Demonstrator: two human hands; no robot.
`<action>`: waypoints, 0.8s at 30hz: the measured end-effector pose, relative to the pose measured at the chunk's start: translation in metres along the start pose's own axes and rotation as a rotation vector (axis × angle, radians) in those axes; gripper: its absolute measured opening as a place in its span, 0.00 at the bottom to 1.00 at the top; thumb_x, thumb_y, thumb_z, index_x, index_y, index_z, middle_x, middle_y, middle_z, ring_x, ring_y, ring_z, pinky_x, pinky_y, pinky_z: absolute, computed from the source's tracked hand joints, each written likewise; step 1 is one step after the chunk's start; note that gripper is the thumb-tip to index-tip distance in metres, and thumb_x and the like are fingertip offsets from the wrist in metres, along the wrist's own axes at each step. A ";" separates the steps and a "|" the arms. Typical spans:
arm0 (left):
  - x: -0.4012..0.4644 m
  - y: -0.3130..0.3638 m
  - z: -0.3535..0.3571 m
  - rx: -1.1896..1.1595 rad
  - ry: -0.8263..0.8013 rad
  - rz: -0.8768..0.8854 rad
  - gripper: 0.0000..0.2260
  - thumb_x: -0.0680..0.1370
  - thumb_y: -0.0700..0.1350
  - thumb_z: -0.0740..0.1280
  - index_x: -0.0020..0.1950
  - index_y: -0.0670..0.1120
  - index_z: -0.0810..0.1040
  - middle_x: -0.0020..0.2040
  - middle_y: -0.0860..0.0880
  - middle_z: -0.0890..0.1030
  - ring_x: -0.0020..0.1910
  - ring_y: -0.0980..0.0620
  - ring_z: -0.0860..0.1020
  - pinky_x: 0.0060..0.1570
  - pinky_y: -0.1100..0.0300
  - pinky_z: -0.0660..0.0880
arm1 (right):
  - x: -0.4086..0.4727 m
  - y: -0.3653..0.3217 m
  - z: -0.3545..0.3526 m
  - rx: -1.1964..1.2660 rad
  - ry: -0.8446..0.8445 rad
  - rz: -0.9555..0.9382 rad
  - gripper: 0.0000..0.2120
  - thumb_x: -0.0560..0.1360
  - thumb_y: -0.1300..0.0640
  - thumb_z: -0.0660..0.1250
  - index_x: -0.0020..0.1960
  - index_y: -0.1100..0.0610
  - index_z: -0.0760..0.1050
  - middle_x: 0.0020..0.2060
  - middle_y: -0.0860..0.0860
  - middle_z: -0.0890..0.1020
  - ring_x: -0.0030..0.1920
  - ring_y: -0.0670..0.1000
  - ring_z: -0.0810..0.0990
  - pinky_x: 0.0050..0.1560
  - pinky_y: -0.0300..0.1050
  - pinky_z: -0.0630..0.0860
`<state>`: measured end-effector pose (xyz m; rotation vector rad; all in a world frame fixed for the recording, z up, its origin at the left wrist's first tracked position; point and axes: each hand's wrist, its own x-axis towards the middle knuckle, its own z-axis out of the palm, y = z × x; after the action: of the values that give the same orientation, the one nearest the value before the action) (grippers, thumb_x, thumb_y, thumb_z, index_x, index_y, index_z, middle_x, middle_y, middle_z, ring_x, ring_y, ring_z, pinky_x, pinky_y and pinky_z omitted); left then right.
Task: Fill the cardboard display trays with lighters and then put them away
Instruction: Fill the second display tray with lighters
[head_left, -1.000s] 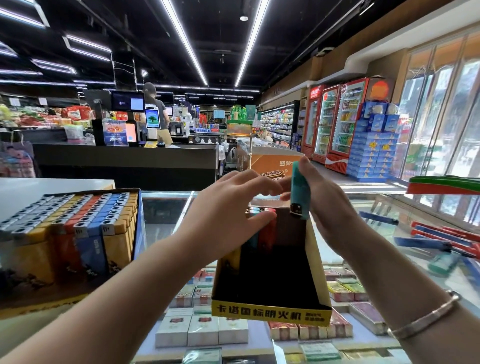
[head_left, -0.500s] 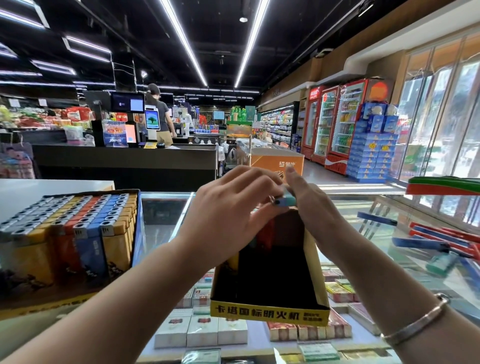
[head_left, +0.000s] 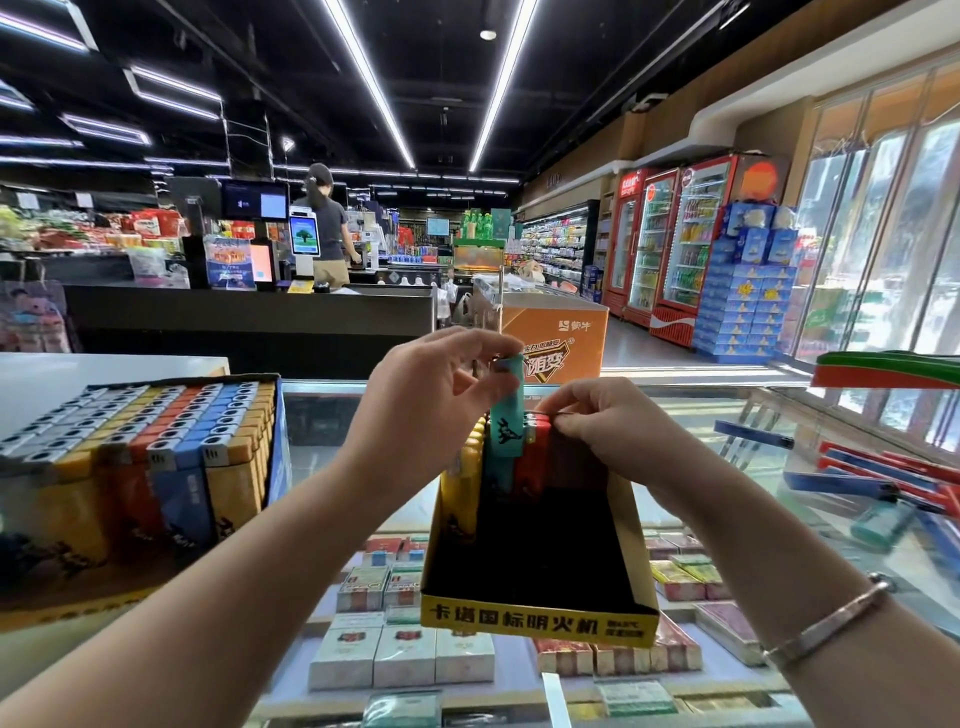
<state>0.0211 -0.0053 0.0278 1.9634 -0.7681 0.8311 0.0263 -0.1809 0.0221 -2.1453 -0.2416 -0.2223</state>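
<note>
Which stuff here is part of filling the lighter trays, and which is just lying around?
In the job: teal lighter pinched by left hand; right hand steadying the part-filled display tray; full tray.

Lying about: cigarette packs under the glass; loose lighter.

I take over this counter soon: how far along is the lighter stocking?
Done: the full cardboard tray on the left. In hand: the left hand lowers a teal lighter into the yellow-fronted tray; the right hand steadies its back row. Left: most of that tray, then putting both away.
</note>
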 end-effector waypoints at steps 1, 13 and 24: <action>0.000 -0.001 0.000 0.003 -0.017 -0.008 0.15 0.70 0.43 0.72 0.49 0.61 0.77 0.44 0.65 0.78 0.34 0.61 0.79 0.38 0.62 0.79 | 0.000 0.000 0.001 -0.005 0.001 -0.001 0.12 0.75 0.67 0.60 0.42 0.54 0.78 0.40 0.56 0.79 0.40 0.49 0.75 0.38 0.38 0.72; 0.000 -0.009 0.002 0.116 -0.181 -0.104 0.08 0.69 0.44 0.74 0.46 0.53 0.83 0.44 0.60 0.80 0.47 0.59 0.78 0.53 0.58 0.75 | 0.002 0.004 0.002 -0.058 0.028 -0.025 0.12 0.75 0.65 0.61 0.41 0.52 0.78 0.41 0.54 0.80 0.45 0.52 0.77 0.47 0.47 0.73; 0.002 -0.005 0.003 0.190 -0.206 -0.110 0.07 0.68 0.44 0.75 0.44 0.54 0.83 0.33 0.65 0.75 0.34 0.64 0.73 0.40 0.62 0.74 | 0.002 0.005 0.003 -0.072 0.038 -0.052 0.12 0.75 0.65 0.60 0.41 0.52 0.78 0.40 0.53 0.80 0.42 0.50 0.76 0.44 0.45 0.72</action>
<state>0.0266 -0.0055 0.0256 2.2654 -0.7129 0.6626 0.0301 -0.1806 0.0168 -2.2057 -0.2713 -0.3051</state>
